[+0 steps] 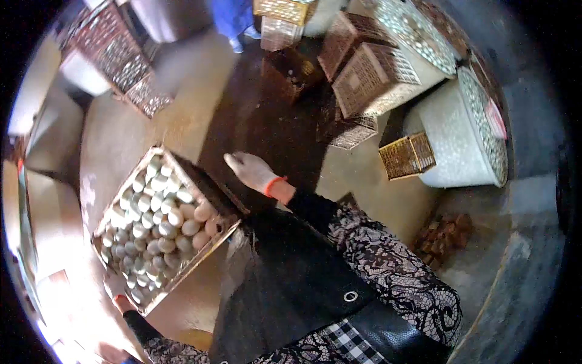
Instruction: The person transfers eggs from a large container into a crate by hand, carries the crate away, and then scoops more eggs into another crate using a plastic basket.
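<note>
A crate (200,258) filled with pale eggs (159,221), several of them pinkish at its right corner, sits tilted in view at the left, against the dark apron. My left hand (114,284), in a whitish glove with an orange cuff, grips the crate's lower left edge; glare blurs its fingers. Beyond the crate's right side, my right hand (250,171), gloved the same way, is stretched out over the dark floor. It is apart from the crate, its fingers open and holding nothing.
Stacked brown crates (370,79) stand at the upper right near a large white tub (454,142) of eggs. A yellow crate (407,158) leans by it. More egg crates (124,60) are at the upper left. A person in blue (233,18) stands at the top.
</note>
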